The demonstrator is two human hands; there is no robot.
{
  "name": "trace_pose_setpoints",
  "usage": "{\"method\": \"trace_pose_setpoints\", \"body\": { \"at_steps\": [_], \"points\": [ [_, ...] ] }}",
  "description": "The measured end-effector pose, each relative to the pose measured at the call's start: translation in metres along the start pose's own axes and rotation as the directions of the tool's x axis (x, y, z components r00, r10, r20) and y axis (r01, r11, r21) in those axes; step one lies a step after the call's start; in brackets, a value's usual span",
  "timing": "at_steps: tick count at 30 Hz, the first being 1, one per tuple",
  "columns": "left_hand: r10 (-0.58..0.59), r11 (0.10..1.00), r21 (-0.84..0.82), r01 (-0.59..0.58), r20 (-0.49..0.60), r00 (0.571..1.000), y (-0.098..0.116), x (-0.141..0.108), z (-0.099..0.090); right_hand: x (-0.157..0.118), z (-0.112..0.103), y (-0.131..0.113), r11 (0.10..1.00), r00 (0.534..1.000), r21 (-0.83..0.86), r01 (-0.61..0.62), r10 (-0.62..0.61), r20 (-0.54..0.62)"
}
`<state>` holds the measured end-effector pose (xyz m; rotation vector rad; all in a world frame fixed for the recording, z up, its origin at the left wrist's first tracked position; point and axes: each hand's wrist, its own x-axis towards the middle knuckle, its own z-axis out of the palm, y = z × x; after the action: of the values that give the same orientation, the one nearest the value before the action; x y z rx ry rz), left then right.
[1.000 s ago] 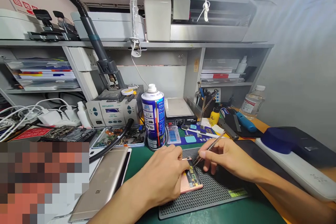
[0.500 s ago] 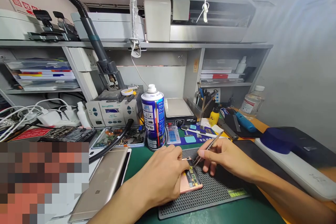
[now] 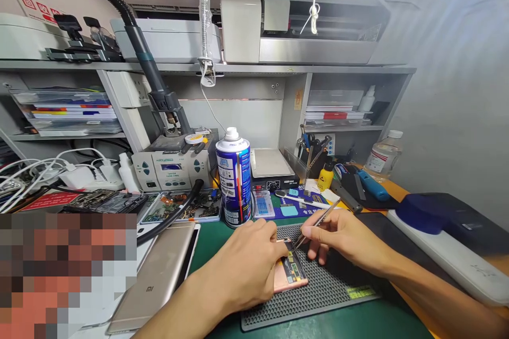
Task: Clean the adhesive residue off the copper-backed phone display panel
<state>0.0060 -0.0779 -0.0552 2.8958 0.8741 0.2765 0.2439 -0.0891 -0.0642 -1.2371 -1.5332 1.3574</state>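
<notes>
An opened pink phone (image 3: 293, 271) lies on a grey perforated mat (image 3: 318, 296), its inner board and parts exposed. My left hand (image 3: 248, 265) is closed over the phone's left side, thumb and fingers gripping it and covering much of it. Between the thumb and fingers of my right hand (image 3: 328, 233) is a pair of metal tweezers (image 3: 326, 214), slanting down to the left. The tweezer tips are at the phone's upper right edge. Whether they pinch anything is too small to tell.
A blue spray can (image 3: 233, 177) stands behind the mat. A gold phone (image 3: 153, 280) and a tray of circuit boards (image 3: 183, 206) are at left, with a hot-air station (image 3: 170, 169) beyond. A white and dark-blue device (image 3: 441, 243) lies right, near a yellow bottle (image 3: 325, 176).
The whole view has shifted slightly to the right. Both hands, the phone and the tweezers keep nearly the same places relative to one another.
</notes>
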Motion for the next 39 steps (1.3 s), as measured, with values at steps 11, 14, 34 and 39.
{"method": "trace_pose_setpoints", "body": {
  "at_steps": [11, 14, 34, 39],
  "points": [
    [-0.002, 0.999, 0.035, 0.002, -0.021, 1.0, -0.003, 0.001, 0.0, 0.002, -0.001, 0.005, 1.0, 1.0, 0.007, -0.015, 0.015, 0.005],
    [-0.001, 0.999, 0.047, 0.002, -0.02, 1.0, -0.003, 0.001, 0.0, 0.002, -0.002, 0.005, 0.999, 1.0, 0.028, -0.022, 0.022, 0.001],
    [-0.009, 0.999, 0.038, 0.009, -0.008, 1.0, -0.001, -0.001, -0.001, 0.003, 0.001, 0.008, 0.999, 0.999, 0.025, -0.031, 0.03, 0.013],
    [-0.001, 0.999, 0.041, 0.002, -0.025, 1.0, -0.002, -0.001, 0.001, 0.004, -0.002, 0.011, 0.998, 0.999, 0.044, -0.035, 0.035, 0.012]
  ]
}}
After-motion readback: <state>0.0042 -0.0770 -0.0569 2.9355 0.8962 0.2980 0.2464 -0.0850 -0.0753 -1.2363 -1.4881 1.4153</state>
